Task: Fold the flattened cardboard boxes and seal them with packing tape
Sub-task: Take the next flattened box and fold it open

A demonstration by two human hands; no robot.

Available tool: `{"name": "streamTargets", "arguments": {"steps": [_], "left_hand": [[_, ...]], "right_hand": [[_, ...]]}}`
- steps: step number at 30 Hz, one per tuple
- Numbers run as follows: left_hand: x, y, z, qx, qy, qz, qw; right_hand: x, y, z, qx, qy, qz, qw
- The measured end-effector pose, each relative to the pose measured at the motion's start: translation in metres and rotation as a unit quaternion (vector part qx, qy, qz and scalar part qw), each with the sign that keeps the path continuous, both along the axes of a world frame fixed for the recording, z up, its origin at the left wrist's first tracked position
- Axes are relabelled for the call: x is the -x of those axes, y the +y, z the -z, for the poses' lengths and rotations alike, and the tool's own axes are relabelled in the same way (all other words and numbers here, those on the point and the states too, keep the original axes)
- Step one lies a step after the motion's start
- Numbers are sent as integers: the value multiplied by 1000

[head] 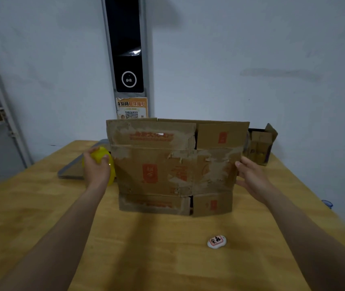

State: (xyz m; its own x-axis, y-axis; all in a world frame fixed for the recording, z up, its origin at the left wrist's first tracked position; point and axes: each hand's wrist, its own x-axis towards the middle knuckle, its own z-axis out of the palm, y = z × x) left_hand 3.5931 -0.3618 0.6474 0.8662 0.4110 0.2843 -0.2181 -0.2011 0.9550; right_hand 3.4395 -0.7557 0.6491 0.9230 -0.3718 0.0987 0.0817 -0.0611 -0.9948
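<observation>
The left fingers (105, 157) are curled over the top of a rounded yellow object (100, 154), and the left hand (97, 166) grips it just beside the left edge of the box (173, 166). It may be the tape holder, kept ready for sealing, though its shape is half hidden by the hand. The right hand (251, 177) pinches the box's right edge: the thumb lies on the near face and the other fingers reach round toward the back, mostly out of sight. That grip seems to be what keeps the box standing.

The box sits in the middle of the frame, not yet opened out. It stands upright on the counter (146, 248) as a flat sheet, upper flaps raised, lower flaps bent toward the viewer and resting on the wood. Its face is worn, with torn patches where old tape came off, so the creases are likely soft. Held on edge like this, the panels can be pushed open into a tube, which I judge is the step in hand. No fresh tape shows on it.

Behind the left hand lies a grey slab (72, 166). A second box (261, 145) stands at the counter's far right corner, well apart. A small white token (216, 241) with red and black print lies near the lower right. On the wall above hang a dark panel (126, 49) and a sticker (131, 108).
</observation>
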Motion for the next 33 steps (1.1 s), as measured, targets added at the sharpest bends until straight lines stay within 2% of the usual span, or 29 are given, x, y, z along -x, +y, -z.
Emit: {"name": "streamTargets", "arguments": {"steps": [6, 9, 11, 12, 14, 16, 18, 21, 27, 30, 33], "left_hand": [[-5, -3, 6, -7, -6, 69, 998], [0, -14, 8, -7, -1, 93, 996], [4, -19, 7, -8, -1, 100, 995], [5, -20, 7, -10, -1, 100, 995], [9, -21, 6, -10, -3, 100, 995], [13, -23, 3, -10, -5, 106, 994], [17, -25, -2, -7, -2, 111, 994], [24, -30, -7, 1, 9, 123, 992], [41, -39, -21, -18, 18, 137, 990], [49, -46, -32, -12, 29, 152, 988], [57, -54, -42, -14, 29, 170, 985]], "right_hand": [[-15, 13, -2, -19, 9, 23, 1000], [-21, 27, -2, 80, 21, 27, 996], [-20, 30, -3, 181, 13, 84, 980], [-17, 30, -6, 200, 0, 117, 973], [-9, 29, -11, 184, -54, 134, 972], [1, 36, -18, 110, -91, 91, 986], [10, 44, -25, 66, -80, 59, 993], [19, 50, -30, 70, -64, 49, 994], [33, 39, -39, 233, -91, 40, 967], [34, 30, -48, 325, -81, 37, 941], [34, 28, -60, 373, -102, 54, 921]]}}
